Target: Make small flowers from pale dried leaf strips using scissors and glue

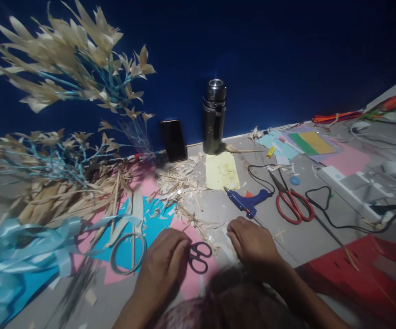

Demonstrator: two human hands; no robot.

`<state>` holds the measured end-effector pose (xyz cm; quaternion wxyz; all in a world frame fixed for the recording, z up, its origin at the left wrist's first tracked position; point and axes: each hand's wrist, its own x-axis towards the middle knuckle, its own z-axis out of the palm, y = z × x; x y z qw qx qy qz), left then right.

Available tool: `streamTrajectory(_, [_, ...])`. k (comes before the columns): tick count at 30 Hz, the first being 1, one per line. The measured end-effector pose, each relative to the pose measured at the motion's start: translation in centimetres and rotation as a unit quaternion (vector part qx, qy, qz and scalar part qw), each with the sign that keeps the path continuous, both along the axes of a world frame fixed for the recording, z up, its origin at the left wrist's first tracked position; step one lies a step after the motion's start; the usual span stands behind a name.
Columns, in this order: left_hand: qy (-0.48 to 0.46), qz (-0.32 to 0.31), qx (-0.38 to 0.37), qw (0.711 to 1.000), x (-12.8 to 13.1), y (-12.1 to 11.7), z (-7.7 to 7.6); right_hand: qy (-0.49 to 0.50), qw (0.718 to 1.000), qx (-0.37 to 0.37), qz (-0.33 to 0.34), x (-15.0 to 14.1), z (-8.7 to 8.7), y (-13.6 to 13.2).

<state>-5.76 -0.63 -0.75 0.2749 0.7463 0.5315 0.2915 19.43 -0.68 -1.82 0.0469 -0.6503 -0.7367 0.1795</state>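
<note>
My left hand is closed, its fingers curled down over the pink and blue sheets. Right beside it show the dark loop handles of small scissors; their blades are hidden at the hand, and I cannot tell whether it grips them. A roll of tape stands just left of this hand. My right hand is also closed, fingertips bent inward, and whatever it may hold is hidden. Just beyond it lies a blue glue gun, its nozzle toward a stained yellow sheet. Red-handled scissors lie farther right.
Tall dried-leaf flowers with blue stems rise at the left, above dry husks and light-blue ribbon. A phone and steel flask stand by the blue wall. At right are a power strip, cables and a red sheet.
</note>
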Motion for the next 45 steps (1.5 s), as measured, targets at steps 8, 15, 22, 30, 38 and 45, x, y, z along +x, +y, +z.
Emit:
streamTrajectory(8, [0.026,-0.104,0.099,0.989,1.0,0.2,-1.5,0.008,0.997,0.007,0.077,-4.2,1.9,4.0])
streamTrajectory(15, [0.025,-0.037,0.065,0.997,-0.4,-0.5,-1.7,0.047,0.998,-0.010,0.035,-3.8,1.1,4.8])
streamTrajectory(22, [0.195,0.052,-0.006,0.979,1.3,1.8,-1.6,0.067,0.994,-0.025,0.081,-4.9,1.4,4.5])
streamTrajectory(30, [0.239,0.104,-0.057,0.964,-0.1,2.1,-0.9,0.098,0.995,-0.017,0.020,-3.2,1.8,4.4])
streamTrajectory(38, [0.213,0.081,-0.032,0.973,0.9,2.2,-1.3,0.085,0.992,-0.027,0.094,-5.9,0.7,4.3])
streamTrajectory(45, [0.225,0.073,-0.070,0.969,0.0,2.8,-0.3,0.199,0.979,0.038,-0.008,-3.7,0.6,4.4])
